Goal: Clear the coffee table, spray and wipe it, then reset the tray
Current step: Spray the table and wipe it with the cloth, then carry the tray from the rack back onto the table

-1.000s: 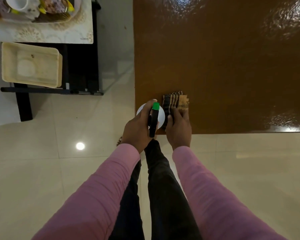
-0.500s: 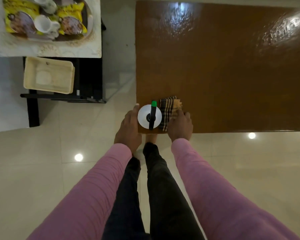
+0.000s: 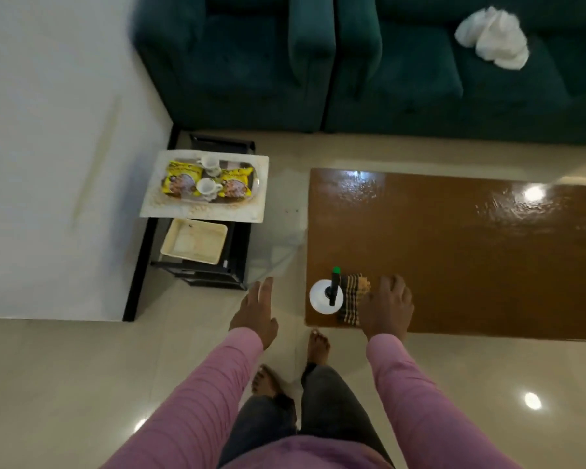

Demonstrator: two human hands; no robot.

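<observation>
A white spray bottle with a black trigger and green nozzle stands on the near left corner of the glossy brown coffee table. A folded checked cloth lies right beside it. My right hand hovers over the cloth's right edge, fingers spread, holding nothing. My left hand is open in the air over the floor, left of the table. On a small side table to the left sits the tray with two white cups and two yellow snack packets.
A cream plastic bin sits on the black lower shelf under the side table. A dark green sofa with a white cloth on it lines the far side. My bare feet stand on the glossy tiled floor by the table's corner.
My left hand let go of the spray bottle, which now stands on the table corner, and moved left. My right hand came off the cloth. The view rose and pulled back.
</observation>
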